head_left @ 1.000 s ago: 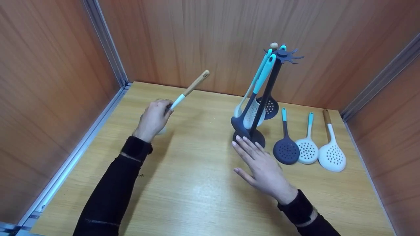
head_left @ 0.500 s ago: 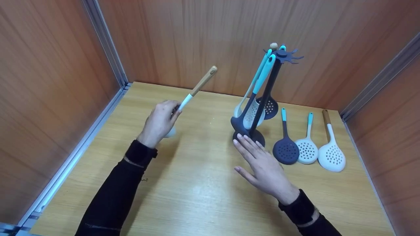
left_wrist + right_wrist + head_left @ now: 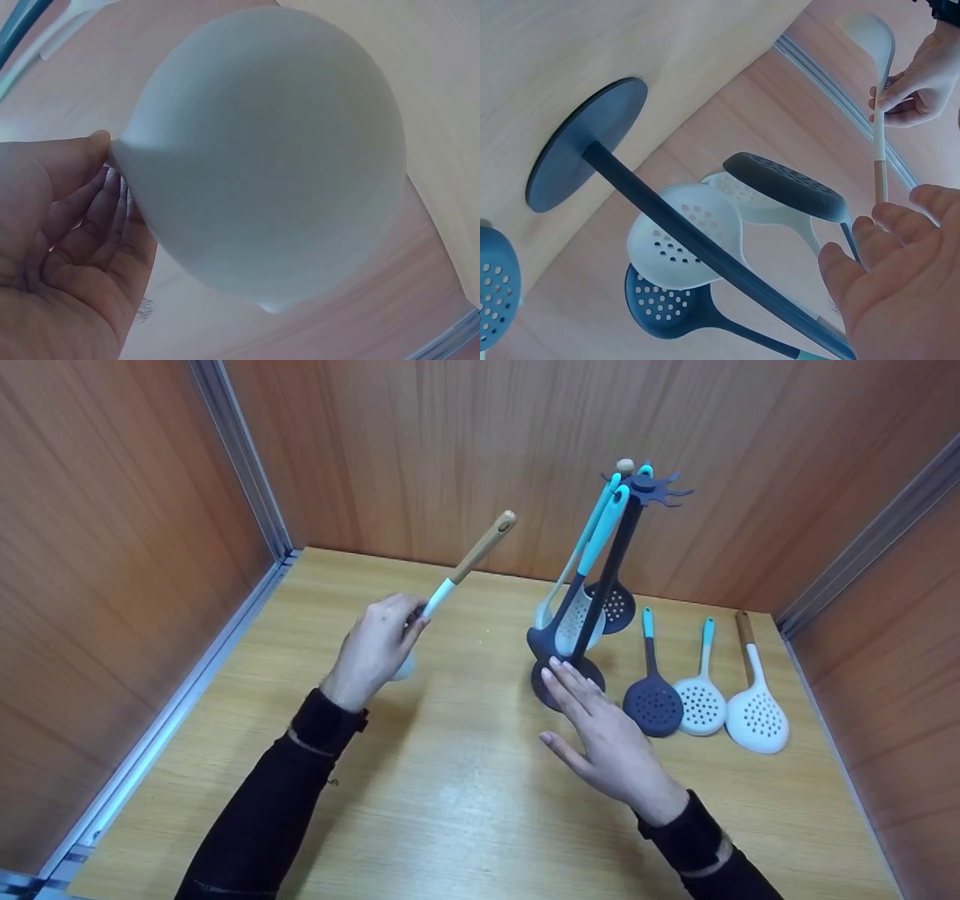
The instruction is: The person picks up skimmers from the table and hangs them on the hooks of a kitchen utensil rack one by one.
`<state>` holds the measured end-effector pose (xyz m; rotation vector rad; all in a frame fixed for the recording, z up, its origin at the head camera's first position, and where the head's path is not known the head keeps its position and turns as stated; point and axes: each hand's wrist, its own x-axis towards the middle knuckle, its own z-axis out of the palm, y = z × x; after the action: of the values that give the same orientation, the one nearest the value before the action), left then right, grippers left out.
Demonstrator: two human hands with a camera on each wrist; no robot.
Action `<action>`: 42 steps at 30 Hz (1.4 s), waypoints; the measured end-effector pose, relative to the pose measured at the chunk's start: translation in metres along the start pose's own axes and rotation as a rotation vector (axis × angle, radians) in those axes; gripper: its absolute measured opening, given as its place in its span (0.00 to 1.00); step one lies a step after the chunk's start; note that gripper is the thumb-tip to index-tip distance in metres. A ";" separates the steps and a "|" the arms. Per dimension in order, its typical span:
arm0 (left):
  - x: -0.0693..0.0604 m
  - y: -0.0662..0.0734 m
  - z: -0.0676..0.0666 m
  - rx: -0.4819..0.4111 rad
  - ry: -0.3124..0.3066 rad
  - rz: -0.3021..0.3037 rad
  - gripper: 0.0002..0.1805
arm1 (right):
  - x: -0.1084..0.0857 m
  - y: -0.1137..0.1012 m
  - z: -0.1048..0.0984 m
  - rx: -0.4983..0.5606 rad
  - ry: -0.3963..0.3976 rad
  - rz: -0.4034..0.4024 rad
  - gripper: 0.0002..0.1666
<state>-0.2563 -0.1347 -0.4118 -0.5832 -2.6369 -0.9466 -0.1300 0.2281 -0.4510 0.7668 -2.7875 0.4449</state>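
My left hand (image 3: 377, 643) pinches the neck of a white ladle (image 3: 262, 157) with a wooden handle (image 3: 484, 547). The ladle is held above the table, its handle slanting up and to the right. Its round bowl fills much of the left wrist view; in the head view my hand mostly hides it. My right hand (image 3: 607, 746) has its fingers extended near the round base of a dark utensil stand (image 3: 589, 142); whether they touch it, I cannot tell. On the stand hang a dark ladle (image 3: 551, 641) with a turquoise handle and several other utensils.
To the right of the stand lie a dark skimmer (image 3: 653, 705), a white skimmer (image 3: 702, 705) with a turquoise handle and a larger white slotted turner (image 3: 759, 720) with a wooden handle. Wooden panels (image 3: 450, 450) enclose the table at the back and both sides.
Carrying the ladle, my left hand has moved to the right, closer to the stand. The right hand has shifted only slightly, and its fingers now cover less of the base.
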 end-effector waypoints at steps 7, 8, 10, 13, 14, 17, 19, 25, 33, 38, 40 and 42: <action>-0.006 0.013 0.002 0.004 0.026 0.063 0.14 | 0.002 0.000 -0.001 0.037 0.049 -0.008 0.56; -0.007 0.014 0.002 0.007 0.030 0.070 0.14 | 0.002 0.000 -0.001 0.041 0.054 -0.010 0.56; -0.009 0.019 0.002 0.011 0.037 0.090 0.14 | 0.003 -0.001 -0.002 0.052 0.062 -0.009 0.56; -0.012 0.025 0.003 0.012 0.054 0.121 0.13 | 0.004 -0.002 -0.004 0.071 0.061 0.008 0.56; -0.013 0.027 0.003 0.013 0.059 0.134 0.13 | 0.004 -0.002 -0.005 0.078 0.059 0.015 0.57; -0.017 0.033 0.003 0.018 0.072 0.167 0.13 | 0.005 -0.004 -0.007 0.102 0.051 0.035 0.56; -0.019 0.037 0.004 0.027 0.080 0.188 0.13 | 0.005 -0.006 -0.008 0.116 0.049 0.042 0.56; -0.024 0.047 0.008 0.022 0.086 0.235 0.13 | 0.006 -0.008 -0.009 0.150 0.050 0.047 0.53; -0.030 0.056 0.016 0.010 0.055 0.253 0.12 | 0.008 -0.011 -0.008 0.178 0.078 0.052 0.52; -0.032 0.061 0.022 0.006 0.043 0.288 0.11 | 0.009 -0.013 -0.008 0.190 0.089 0.066 0.52; -0.033 0.063 0.024 0.009 0.042 0.304 0.11 | 0.011 -0.014 -0.009 0.205 0.093 0.071 0.52; -0.033 0.066 0.026 0.011 0.041 0.321 0.11 | 0.012 -0.014 -0.009 0.224 0.095 0.078 0.51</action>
<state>-0.2000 -0.0806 -0.4088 -0.9381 -2.4118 -0.8344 -0.1312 0.2146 -0.4357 0.6629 -2.7153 0.7975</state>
